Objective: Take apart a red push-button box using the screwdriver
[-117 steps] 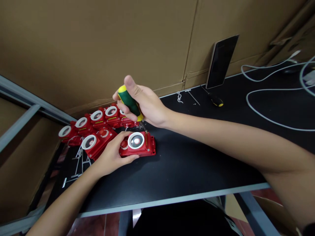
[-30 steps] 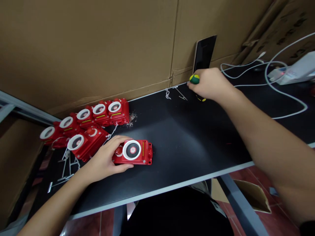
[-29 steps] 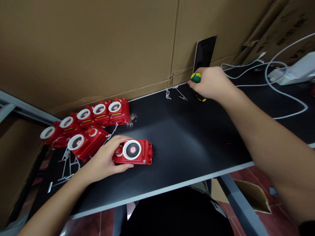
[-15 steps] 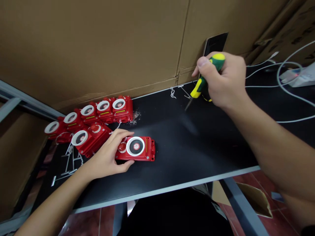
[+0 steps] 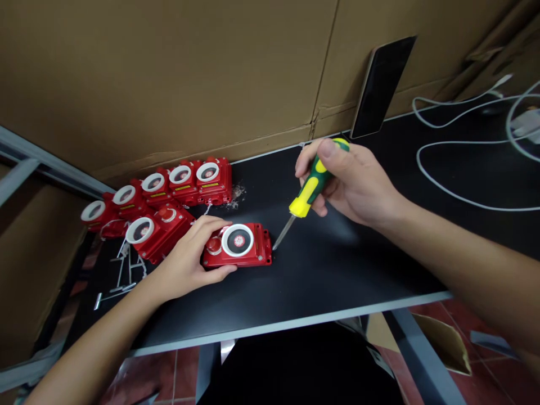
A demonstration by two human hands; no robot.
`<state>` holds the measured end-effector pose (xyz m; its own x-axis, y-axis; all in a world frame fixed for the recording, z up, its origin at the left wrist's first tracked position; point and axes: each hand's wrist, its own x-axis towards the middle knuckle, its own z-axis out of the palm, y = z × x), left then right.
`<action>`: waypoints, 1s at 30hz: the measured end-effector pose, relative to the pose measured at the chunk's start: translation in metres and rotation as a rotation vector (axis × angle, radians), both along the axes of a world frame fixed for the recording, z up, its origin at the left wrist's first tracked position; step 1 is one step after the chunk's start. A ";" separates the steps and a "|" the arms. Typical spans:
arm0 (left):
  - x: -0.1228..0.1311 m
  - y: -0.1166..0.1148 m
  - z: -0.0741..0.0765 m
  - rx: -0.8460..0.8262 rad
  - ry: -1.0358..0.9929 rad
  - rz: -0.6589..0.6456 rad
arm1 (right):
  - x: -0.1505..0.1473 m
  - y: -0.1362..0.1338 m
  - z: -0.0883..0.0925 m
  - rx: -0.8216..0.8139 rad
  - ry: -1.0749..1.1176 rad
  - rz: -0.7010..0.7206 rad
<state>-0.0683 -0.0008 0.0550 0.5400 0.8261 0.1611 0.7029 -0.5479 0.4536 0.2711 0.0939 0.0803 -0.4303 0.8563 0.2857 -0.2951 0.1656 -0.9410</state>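
Observation:
A red plastic device [image 5: 248,247] with a white ring and a red button lies flat on the black table [image 5: 337,270]. My left hand [image 5: 192,259] grips its left end, fingers curled over the top and thumb under the front edge. My right hand [image 5: 352,183] is wrapped round a green and yellow screwdriver [image 5: 310,188], held slanted. Its metal tip points down-left and hovers just beside the device's right end.
Several more red devices [image 5: 169,188] sit in a row at the back left, with loose metal pins [image 5: 120,278] in front of them. A dark phone [image 5: 379,84] leans on the cardboard wall. White cables [image 5: 455,152] loop at the right.
My right hand came back from the far edge near the phone with the screwdriver and brought its tip down beside the red device. My left hand kept hold of the device.

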 end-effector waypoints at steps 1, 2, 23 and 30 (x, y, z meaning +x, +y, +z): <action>0.000 0.000 0.000 0.000 0.001 0.014 | -0.001 -0.002 -0.002 0.007 0.001 0.011; 0.000 0.000 -0.001 0.002 -0.001 0.026 | -0.003 -0.004 -0.004 0.015 0.001 0.021; 0.010 0.002 0.008 -0.047 -0.071 0.090 | -0.009 -0.019 -0.006 0.156 -0.111 -0.034; 0.012 0.002 0.004 -0.022 -0.068 0.115 | 0.000 -0.014 -0.004 0.442 -0.133 0.004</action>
